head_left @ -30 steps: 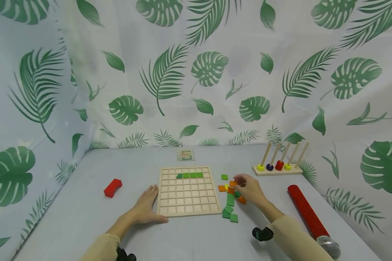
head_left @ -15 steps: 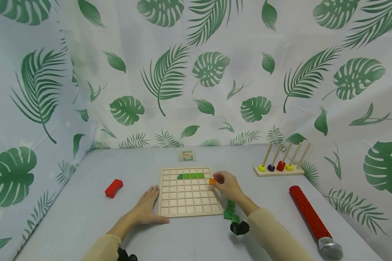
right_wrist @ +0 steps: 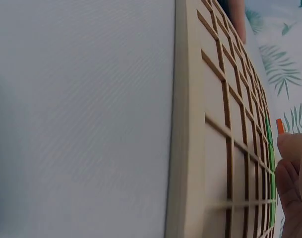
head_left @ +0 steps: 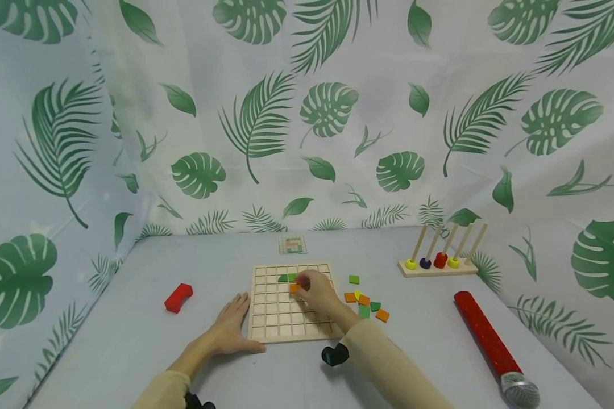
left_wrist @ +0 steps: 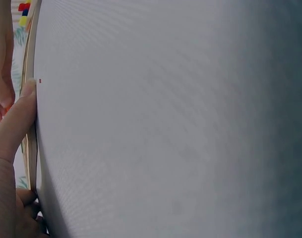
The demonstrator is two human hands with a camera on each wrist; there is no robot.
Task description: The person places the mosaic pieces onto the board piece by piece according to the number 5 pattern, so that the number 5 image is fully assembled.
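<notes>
A wooden grid board (head_left: pixel 271 315) lies mid-table, with a row of green tiles (head_left: pixel 288 278) in its upper cells, partly hidden by a hand. My right hand (head_left: pixel 318 292) pinches an orange square tile (head_left: pixel 294 288) over the upper part of the board, just below that row. In the right wrist view the orange tile (right_wrist: pixel 280 126) sticks out past the fingertips, close to the green row. My left hand (head_left: pixel 230 326) rests at the board's left edge, fingers along the side and thumb by the front corner. The left wrist view shows that thumb (left_wrist: pixel 22 116) against the board's edge.
Loose orange, green and yellow pieces (head_left: pixel 364 300) lie right of the board. A small pattern card (head_left: pixel 292 244) lies behind it. A red arch block (head_left: pixel 178 297) is at left; a peg stand with rings (head_left: pixel 440 266) and a red microphone (head_left: pixel 493 343) are at right.
My right hand has picked up an orange tile from the loose pieces and carried it left over the board. The left hand has stayed at the board's edge.
</notes>
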